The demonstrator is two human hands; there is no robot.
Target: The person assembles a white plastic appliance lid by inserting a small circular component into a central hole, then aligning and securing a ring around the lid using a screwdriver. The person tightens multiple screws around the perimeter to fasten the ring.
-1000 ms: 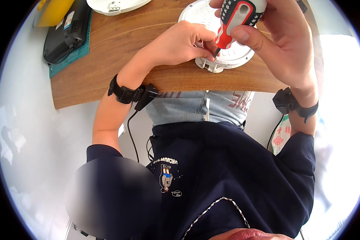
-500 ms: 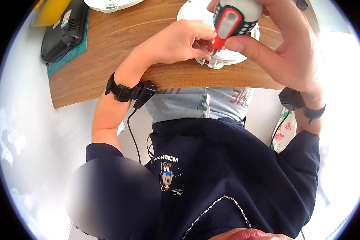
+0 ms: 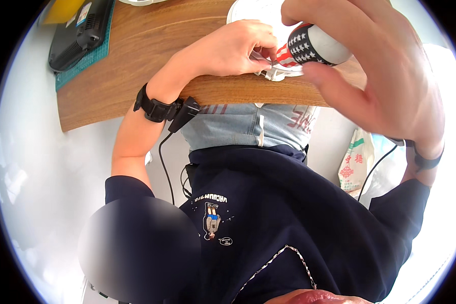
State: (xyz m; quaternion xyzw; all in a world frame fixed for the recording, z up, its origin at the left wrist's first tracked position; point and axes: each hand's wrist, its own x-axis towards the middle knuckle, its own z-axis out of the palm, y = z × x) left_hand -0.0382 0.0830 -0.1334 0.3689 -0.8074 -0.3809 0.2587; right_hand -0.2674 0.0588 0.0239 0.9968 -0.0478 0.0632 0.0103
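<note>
A short, thick screwdriver [image 3: 305,46] with a red, white and black star-and-stripe handle lies tilted in my right hand [image 3: 385,66], whose thumb and fingers are round it. Its tip points left, toward the near rim of a white round housing [image 3: 242,11] on the table. At that tip my left hand [image 3: 233,48] has thumb and fingers pinched together; what is between them is too small to make out. A white clip-like tab [image 3: 275,76] sticks out of the housing's near edge, just below the fingers. My right hand covers much of the housing's right side.
The wooden table [image 3: 152,50] ends close to my lap. At its left lie a green cutting mat [image 3: 102,50] and a black device [image 3: 76,43], with something yellow [image 3: 61,11] behind. A white part [image 3: 142,1] shows at the far edge. A printed bag [image 3: 357,162] stands below right.
The screwdriver has tipped over from steep to flatter, its handle swinging right. My right hand and forearm have moved right with it. My left hand stays pinched near the tip.
</note>
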